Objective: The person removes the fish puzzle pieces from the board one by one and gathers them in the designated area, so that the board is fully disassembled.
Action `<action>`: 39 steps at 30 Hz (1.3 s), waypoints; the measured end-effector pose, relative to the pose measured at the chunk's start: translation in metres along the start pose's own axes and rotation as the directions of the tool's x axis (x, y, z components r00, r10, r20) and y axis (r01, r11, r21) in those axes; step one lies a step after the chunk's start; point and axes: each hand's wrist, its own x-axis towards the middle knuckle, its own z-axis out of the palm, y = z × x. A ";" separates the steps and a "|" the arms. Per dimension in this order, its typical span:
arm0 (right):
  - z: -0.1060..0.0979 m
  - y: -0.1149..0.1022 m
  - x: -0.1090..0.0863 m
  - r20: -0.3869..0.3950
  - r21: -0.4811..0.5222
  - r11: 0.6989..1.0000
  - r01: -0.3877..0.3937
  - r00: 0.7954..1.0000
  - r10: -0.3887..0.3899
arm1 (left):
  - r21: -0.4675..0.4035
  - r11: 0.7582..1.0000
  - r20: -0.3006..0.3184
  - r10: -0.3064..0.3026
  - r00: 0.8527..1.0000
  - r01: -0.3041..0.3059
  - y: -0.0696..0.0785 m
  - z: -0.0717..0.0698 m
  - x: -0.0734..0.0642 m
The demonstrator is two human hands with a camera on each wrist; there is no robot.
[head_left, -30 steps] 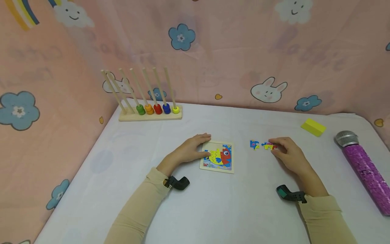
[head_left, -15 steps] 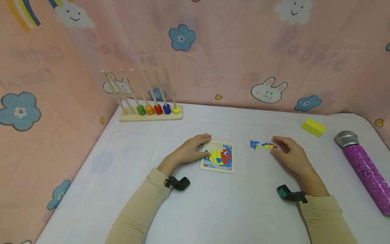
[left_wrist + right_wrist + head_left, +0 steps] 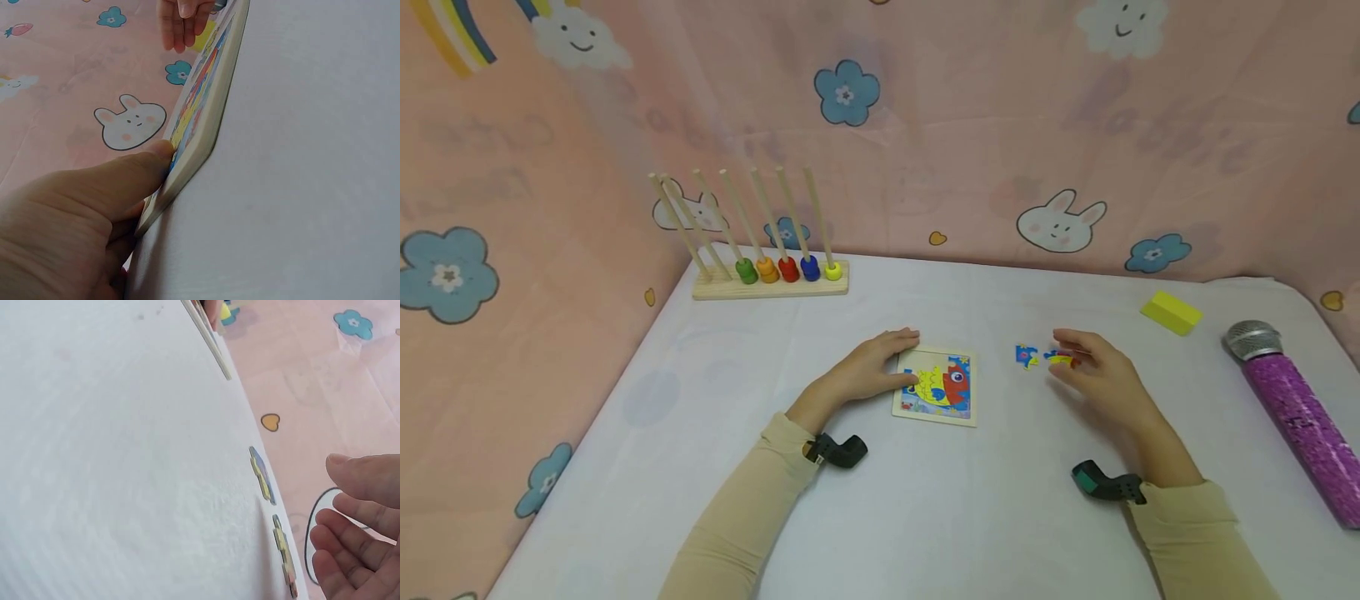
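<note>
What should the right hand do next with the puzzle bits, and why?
Probably dip the right hand and pinch the yellow, blue and red puzzle piece: the hand hovers close by, holding nothing, that piece lies loose on the table, and the left hand holds the fish puzzle board.

The puzzle (image 3: pixel 942 390) has a pale wood frame (image 3: pixel 934 419) around a fish in yellow, red and blue; the nearer piece (image 3: pixel 1022 356) is blue and yellow with a pink spot, the farther piece (image 3: pixel 1059 359) yellow, blue and red. The microphone (image 3: pixel 1296 425) pairs a mottled purple handle with a silver head, the block (image 3: pixel 1171 313) is plain yellow, and the pale wood abacus (image 3: pixel 770 289) carries green, orange, red, blue and yellow beads (image 3: pixel 788 269). Beige sleeves (image 3: pixel 745 508) show against a white tablecloth (image 3: pixel 962 508), and the pink backdrop (image 3: pixel 940 158) bears blue flowers (image 3: pixel 847 79), white rabbits (image 3: pixel 1062 227) and orange-yellow hearts (image 3: pixel 937 238).
</note>
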 end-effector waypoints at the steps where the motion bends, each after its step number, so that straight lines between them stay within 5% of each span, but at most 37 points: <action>1: 0.002 -0.003 0.000 0.009 0.003 1.000 0.002 1.000 -0.002 | -0.001 1.000 0.000 -0.001 1.000 0.001 0.000 0.000 0.000; 11: 0.024 -0.024 0.003 0.079 0.043 0.994 0.100 0.992 -0.103 | -0.003 1.000 -0.002 0.012 1.000 -0.012 -0.001 0.001 0.001; 26: 0.067 -0.054 0.030 0.202 0.050 0.991 0.122 0.971 -0.129 | -0.004 1.000 0.004 0.001 1.000 -0.001 0.000 0.001 0.002; 39: 0.082 -0.055 0.035 0.204 -0.074 0.973 0.216 0.959 -0.198 | 0.002 1.000 0.007 -0.003 1.000 0.003 -0.001 -0.002 -0.001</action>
